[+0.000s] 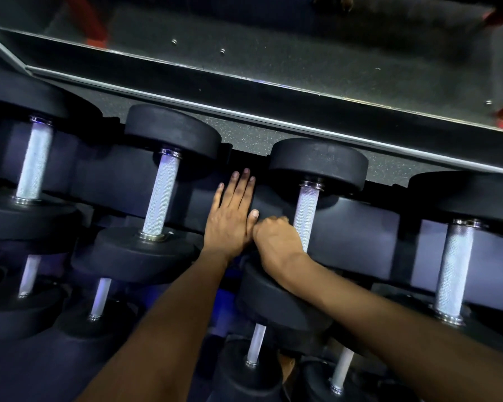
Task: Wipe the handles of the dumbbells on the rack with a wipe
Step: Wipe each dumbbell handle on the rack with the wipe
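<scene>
Right hand (276, 242) clenched at the lower part of a dumbbell handle (307, 216); left hand (231, 216) flat and spread beside it.

Fingers of the right hand curl in against the knurled silver handle of the third dumbbell from the left on the top row of the rack (360, 236); whether a wipe is inside the fist cannot be told. The left hand grips nothing, its palm lying on the dark rack between this dumbbell and the one (160, 195) to its left, thumb touching the right knuckles. More dumbbells sit on a lower row (256, 343). A mirror (273, 68) runs behind the rack.
</scene>
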### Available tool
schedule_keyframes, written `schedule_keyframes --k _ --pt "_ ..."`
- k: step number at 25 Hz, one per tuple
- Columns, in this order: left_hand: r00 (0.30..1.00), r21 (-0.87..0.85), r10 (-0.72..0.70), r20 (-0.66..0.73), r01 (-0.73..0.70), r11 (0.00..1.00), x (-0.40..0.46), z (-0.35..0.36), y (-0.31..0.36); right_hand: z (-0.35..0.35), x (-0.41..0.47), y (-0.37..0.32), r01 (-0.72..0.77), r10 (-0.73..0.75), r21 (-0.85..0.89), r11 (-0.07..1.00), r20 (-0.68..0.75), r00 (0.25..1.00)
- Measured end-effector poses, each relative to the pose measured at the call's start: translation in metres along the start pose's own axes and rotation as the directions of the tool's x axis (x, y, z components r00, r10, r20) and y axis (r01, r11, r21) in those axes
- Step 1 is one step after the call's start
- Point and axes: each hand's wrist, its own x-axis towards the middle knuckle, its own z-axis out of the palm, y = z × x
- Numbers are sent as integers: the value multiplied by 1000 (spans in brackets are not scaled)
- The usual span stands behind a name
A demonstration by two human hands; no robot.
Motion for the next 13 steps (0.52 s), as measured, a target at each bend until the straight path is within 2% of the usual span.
schedule_keyframes --k 1,2,3,4,5,6,7,8,9,10,11,12,13 --pt "1000 3 1 2 -1 1000 -1 1 -1 -8 -4 3 -5 6 118 993 -5 1000" --pt "1000 10 2 4 -2 1000 -1 1 -1 -16 -10 8 -34 43 307 951 -24 999" --pt "1000 17 4 7 -4 1000 -2 1 -1 -21 -17 15 -87 123 555 828 -28 992" --pt "1000 16 4 10 -4 1000 -2 1 -1 -27 -25 22 -144 193 803 579 37 980" --pt "1000 8 1 12 -1 1000 -2 0 -1 -34 -32 29 -184 209 958 219 139 968" --pt "1000 -1 -4 11 4 1000 -2 0 0 -40 -39 38 -241 158 963 -120 258 953" --pt "1000 -11 -10 9 10 1000 -2 0 1 -44 -43 48 -291 92 899 -329 337 937" --pt "1000 -19 -16 8 16 1000 -2 -1 2 -48 -46 57 -335 36 839 -429 386 922" --pt "1000 -24 -21 7 21 999 -2 -1 2 -50 -49 62 -354 3 817 -455 399 917" --pt "1000 -24 -23 8 23 999 -2 -1 2 -52 -51 63 -347 -1 838 -422 382 924" --pt "1000 -20 -22 9 23 1000 -2 0 1 -52 -52 64 -284 41 915 -288 308 951" --pt "1000 -15 -23 14 23 1000 -2 -1 1 -50 -52 66 -150 96 989 -2 149 984" --pt "1000 -10 -23 21 23 1000 -1 -1 1 -48 -49 74 41 95 915 402 -86 992"
